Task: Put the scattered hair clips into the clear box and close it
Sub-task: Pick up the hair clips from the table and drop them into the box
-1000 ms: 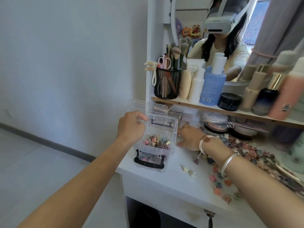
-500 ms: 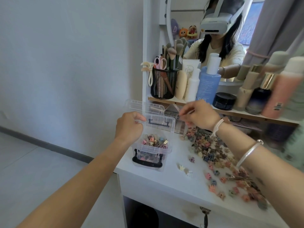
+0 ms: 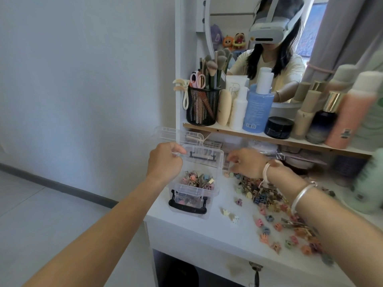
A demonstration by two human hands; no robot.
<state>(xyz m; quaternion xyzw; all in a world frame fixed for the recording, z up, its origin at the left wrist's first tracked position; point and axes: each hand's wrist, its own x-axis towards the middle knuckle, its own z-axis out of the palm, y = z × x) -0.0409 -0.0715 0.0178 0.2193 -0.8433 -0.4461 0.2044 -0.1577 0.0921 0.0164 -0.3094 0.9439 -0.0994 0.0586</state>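
Left hand (image 3: 164, 160) grips clear box (image 3: 196, 188) rim | right hand (image 3: 246, 162) grasp unclear | blue bottle (image 3: 257, 108) label unreadable

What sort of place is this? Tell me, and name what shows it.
Probably a dressing table in a bedroom: a round mirror, a mesh cup of makeup brushes, and lotion bottles lined up on the shelf.

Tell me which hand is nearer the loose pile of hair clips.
Right. The right hand is at the far edge of the pile; the left hand grips the left rim of the clear box, farther off.
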